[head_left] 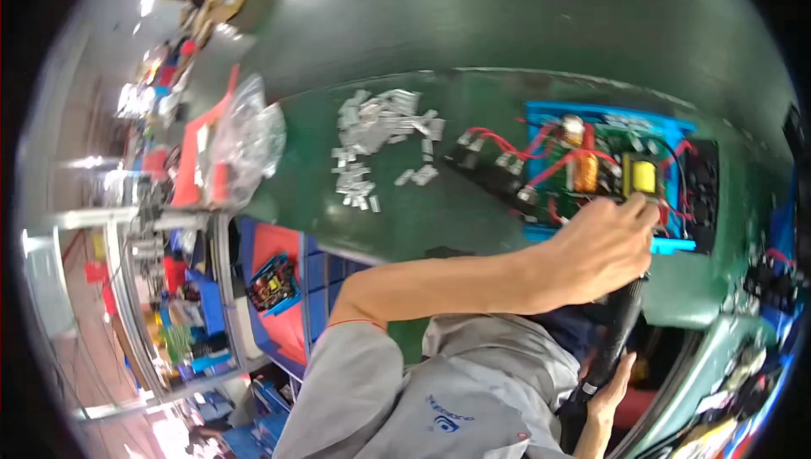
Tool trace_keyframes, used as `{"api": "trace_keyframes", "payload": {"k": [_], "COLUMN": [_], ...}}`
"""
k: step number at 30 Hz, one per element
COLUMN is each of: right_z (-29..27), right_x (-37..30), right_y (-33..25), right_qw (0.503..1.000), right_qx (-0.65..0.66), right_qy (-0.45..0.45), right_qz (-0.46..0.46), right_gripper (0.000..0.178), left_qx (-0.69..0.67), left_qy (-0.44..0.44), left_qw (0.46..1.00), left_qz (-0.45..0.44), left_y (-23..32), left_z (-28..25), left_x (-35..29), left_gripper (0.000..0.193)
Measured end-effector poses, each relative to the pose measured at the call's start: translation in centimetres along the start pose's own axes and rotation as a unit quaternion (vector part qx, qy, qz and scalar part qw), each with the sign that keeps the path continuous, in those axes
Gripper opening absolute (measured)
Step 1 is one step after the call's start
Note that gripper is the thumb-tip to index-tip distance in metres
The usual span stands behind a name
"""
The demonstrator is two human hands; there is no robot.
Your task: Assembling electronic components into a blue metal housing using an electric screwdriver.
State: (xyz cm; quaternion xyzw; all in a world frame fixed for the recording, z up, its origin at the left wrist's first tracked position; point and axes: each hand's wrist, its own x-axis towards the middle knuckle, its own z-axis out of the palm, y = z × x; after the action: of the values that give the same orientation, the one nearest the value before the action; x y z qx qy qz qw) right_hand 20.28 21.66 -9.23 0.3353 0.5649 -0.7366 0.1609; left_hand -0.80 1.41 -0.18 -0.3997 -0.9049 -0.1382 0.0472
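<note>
**Kid:** Two hands are busy. What is the left hand doing?

**Helper:** It reaches over the green circuit board that sits in a flat blue plastic tray on the dark green desk. Its fingertips are pinched close together, right below the yellow block part on the board. Whether they hold anything small cannot be told.

**Kid:** And the right hand?

**Helper:** It is low, near the person's grey shirt. Its grip is closed around a long black tool handle that points up toward the tray.

**Kid:** Where is the board?

**Helper:** On the right side of the desk, with red wires curling over it and an orange coil beside the yellow block.

**Kid:** What are the shiny bits?

**Helper:** Lots of small silver metal pieces lie spread out in the middle of the desk, well apart from the tray. A clear crinkly plastic bag lies at the left end.
</note>
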Motion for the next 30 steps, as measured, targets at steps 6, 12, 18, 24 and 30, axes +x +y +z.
{"api": "trace_keyframes", "payload": {"k": [6, 12, 18, 24, 30], "right_z": [0.1, 0.8, 0.1, 1.2, 2.3], "right_x": [-0.9, 0.0, 0.2, -0.2, -0.2], "right_y": [2.0, 3.1, 3.3, 3.7, 2.9], "right_qw": [0.997, 0.995, 0.994, 0.991, 0.994], "right_qx": [0.037, 0.015, -0.018, 0.005, 0.021], "right_qy": [0.051, 0.050, 0.047, 0.058, 0.027], "right_qz": [-0.043, -0.080, -0.098, -0.117, -0.101], "right_gripper": [0.080, 0.078, 0.076, 0.078, 0.078], "left_qx": [-0.100, -0.071, 0.011, 0.056, 0.132], "left_qy": [0.232, 0.229, 0.240, 0.228, 0.175], "left_qw": [0.946, 0.853, 0.872, 0.892, 0.884], "left_qz": [-0.203, -0.463, -0.427, -0.385, -0.413], "left_y": [-1.0, -3.3, -10.2, -15.1, -15.3], "left_z": [-3.9, -3.9, -3.9, -2.9, -3.2], "left_x": [-8.7, -17.9, -21.1, -21.8, -21.8], "left_gripper": [0.029, 0.015, 0.024, 0.019, 0.009]}}
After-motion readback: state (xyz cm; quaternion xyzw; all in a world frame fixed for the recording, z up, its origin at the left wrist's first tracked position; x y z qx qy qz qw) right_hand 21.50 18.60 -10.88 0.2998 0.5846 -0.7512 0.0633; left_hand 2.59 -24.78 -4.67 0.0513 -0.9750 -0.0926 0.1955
